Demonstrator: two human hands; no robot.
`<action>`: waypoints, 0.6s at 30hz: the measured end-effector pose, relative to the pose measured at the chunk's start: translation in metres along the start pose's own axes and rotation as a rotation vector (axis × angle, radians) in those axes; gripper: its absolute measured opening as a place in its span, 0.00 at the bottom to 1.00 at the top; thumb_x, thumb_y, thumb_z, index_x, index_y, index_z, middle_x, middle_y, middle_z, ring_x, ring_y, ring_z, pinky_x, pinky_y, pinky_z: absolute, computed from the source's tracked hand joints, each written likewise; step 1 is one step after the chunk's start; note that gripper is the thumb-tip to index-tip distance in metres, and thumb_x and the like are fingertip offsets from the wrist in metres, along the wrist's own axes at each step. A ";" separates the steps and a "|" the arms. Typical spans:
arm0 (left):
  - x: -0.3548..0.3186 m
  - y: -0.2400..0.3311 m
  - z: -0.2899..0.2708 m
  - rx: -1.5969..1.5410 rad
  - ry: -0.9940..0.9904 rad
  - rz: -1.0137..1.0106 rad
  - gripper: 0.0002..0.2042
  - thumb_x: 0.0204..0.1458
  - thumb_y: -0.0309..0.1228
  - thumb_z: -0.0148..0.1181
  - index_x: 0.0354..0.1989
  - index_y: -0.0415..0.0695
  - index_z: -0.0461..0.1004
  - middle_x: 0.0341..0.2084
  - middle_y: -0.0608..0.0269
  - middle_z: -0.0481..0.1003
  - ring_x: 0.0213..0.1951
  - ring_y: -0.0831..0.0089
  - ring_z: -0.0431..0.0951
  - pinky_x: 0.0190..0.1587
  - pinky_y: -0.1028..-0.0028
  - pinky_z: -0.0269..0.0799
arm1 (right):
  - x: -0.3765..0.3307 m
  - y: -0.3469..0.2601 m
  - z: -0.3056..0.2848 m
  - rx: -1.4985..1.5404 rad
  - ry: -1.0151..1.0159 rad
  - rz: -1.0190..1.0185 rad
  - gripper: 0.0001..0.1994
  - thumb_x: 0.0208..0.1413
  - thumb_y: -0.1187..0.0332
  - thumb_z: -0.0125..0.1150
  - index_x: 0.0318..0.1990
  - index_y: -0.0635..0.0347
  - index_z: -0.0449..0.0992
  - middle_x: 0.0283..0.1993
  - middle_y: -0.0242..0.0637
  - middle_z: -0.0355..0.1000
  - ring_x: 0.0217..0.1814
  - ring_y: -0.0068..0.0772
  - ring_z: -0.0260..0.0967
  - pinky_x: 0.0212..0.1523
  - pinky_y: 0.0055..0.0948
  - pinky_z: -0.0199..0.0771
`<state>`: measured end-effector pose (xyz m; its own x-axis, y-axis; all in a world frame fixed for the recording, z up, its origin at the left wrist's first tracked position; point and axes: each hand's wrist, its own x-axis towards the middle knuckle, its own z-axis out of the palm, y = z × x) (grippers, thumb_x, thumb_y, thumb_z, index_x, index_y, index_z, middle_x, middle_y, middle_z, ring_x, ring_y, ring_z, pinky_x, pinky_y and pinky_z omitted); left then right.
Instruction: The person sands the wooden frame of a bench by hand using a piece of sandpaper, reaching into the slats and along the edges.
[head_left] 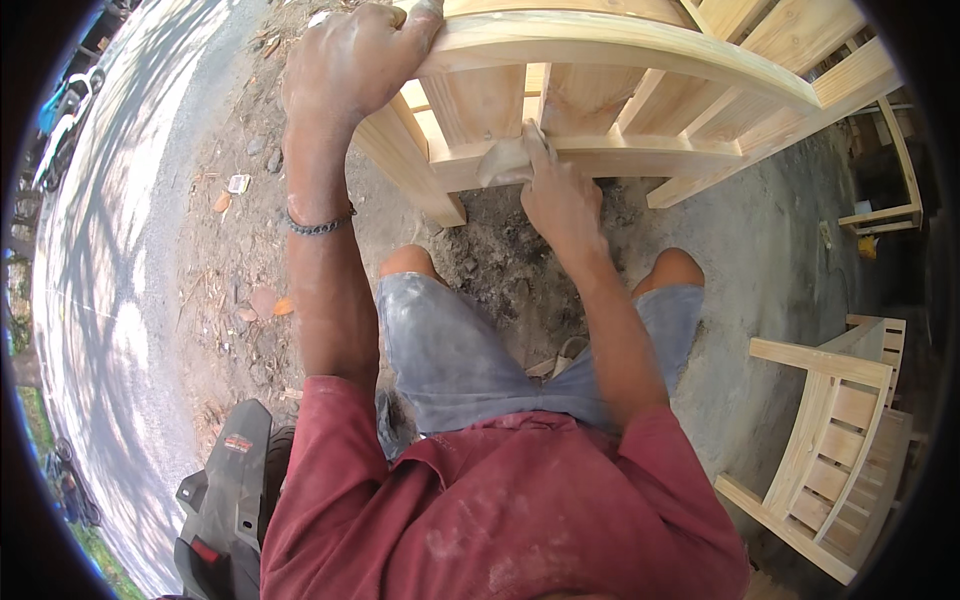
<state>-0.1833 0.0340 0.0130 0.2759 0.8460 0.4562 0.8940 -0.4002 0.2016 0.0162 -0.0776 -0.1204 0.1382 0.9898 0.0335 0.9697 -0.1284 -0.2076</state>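
A pale, unpainted wooden bench [620,45] with slats stands in front of me, its curved top rail closest. My left hand [350,60] is closed over the left end of that rail, its far fingers hidden. My right hand [565,205] is lower, near the middle of the frame. It grips a thin, dusty, bent piece that looks like sandpaper [505,163]. The forefinger stretches up against the lower rail [660,162], and the piece lies against that rail's left part.
Bench legs [440,205] rest on dusty ground between and beyond my knees. To the right stands another slatted wooden seat [840,430], with a wooden frame [905,170] farther back. A motorbike's dark rear part [230,490] is close at my left. Beyond it runs a sunlit road [110,300].
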 end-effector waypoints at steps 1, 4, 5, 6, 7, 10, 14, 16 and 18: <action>0.001 -0.002 -0.001 0.007 0.003 0.050 0.32 0.61 0.59 0.43 0.30 0.43 0.83 0.25 0.47 0.79 0.33 0.50 0.81 0.41 0.57 0.74 | 0.008 0.001 0.002 0.014 0.081 -0.063 0.32 0.56 0.69 0.57 0.70 0.47 0.59 0.33 0.52 0.78 0.37 0.60 0.79 0.37 0.55 0.80; -0.002 0.003 -0.006 -0.069 -0.066 -0.073 0.32 0.60 0.59 0.44 0.30 0.42 0.83 0.25 0.47 0.80 0.34 0.50 0.82 0.42 0.58 0.75 | -0.016 0.002 0.002 0.019 0.057 0.000 0.34 0.56 0.69 0.56 0.72 0.43 0.57 0.34 0.55 0.77 0.38 0.61 0.79 0.38 0.56 0.80; -0.001 0.003 -0.006 -0.060 -0.050 -0.077 0.32 0.60 0.60 0.44 0.30 0.42 0.83 0.25 0.47 0.80 0.34 0.50 0.81 0.42 0.58 0.75 | -0.013 0.001 0.002 0.024 0.076 -0.009 0.33 0.56 0.69 0.56 0.71 0.43 0.58 0.34 0.56 0.77 0.38 0.61 0.79 0.38 0.55 0.80; -0.001 0.002 -0.006 -0.052 -0.035 -0.081 0.32 0.60 0.60 0.44 0.30 0.42 0.83 0.25 0.47 0.80 0.34 0.50 0.81 0.42 0.58 0.74 | -0.010 0.001 0.002 0.029 0.094 -0.017 0.32 0.56 0.69 0.56 0.70 0.43 0.60 0.35 0.58 0.77 0.38 0.60 0.79 0.39 0.55 0.80; -0.004 0.004 -0.004 -0.053 -0.030 -0.088 0.32 0.60 0.60 0.44 0.30 0.43 0.83 0.26 0.46 0.79 0.34 0.50 0.81 0.42 0.58 0.74 | -0.013 0.004 0.002 0.026 0.102 -0.020 0.31 0.56 0.69 0.56 0.70 0.43 0.61 0.36 0.59 0.77 0.39 0.60 0.79 0.40 0.54 0.80; -0.003 0.011 -0.009 -0.084 -0.059 -0.139 0.32 0.59 0.61 0.44 0.29 0.42 0.83 0.25 0.46 0.79 0.33 0.50 0.81 0.42 0.58 0.75 | -0.006 0.018 -0.024 0.179 0.031 -0.080 0.23 0.58 0.66 0.56 0.63 0.49 0.71 0.37 0.59 0.77 0.41 0.59 0.78 0.41 0.51 0.78; -0.004 0.006 -0.007 -0.073 -0.041 -0.155 0.32 0.59 0.61 0.44 0.29 0.42 0.83 0.25 0.46 0.79 0.32 0.50 0.81 0.41 0.57 0.74 | -0.040 0.022 -0.058 0.601 -0.049 0.059 0.15 0.61 0.60 0.56 0.51 0.56 0.78 0.36 0.57 0.77 0.40 0.58 0.78 0.40 0.50 0.75; -0.004 0.006 -0.008 -0.070 -0.002 -0.124 0.32 0.59 0.60 0.44 0.28 0.42 0.82 0.24 0.47 0.79 0.31 0.49 0.80 0.40 0.57 0.74 | -0.050 0.034 -0.035 0.866 -0.047 0.113 0.15 0.62 0.57 0.56 0.46 0.58 0.80 0.34 0.56 0.77 0.37 0.59 0.77 0.39 0.50 0.74; -0.002 0.008 -0.010 -0.095 -0.065 -0.151 0.32 0.59 0.60 0.44 0.28 0.42 0.83 0.24 0.47 0.79 0.31 0.50 0.80 0.40 0.57 0.74 | -0.047 0.024 -0.020 0.844 0.219 0.012 0.15 0.63 0.57 0.55 0.46 0.58 0.79 0.32 0.53 0.77 0.34 0.57 0.77 0.37 0.50 0.75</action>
<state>-0.1799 0.0255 0.0222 0.1665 0.9187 0.3582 0.8903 -0.2962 0.3460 0.0368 -0.1279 -0.1070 0.2674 0.9435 0.1956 0.5067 0.0350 -0.8614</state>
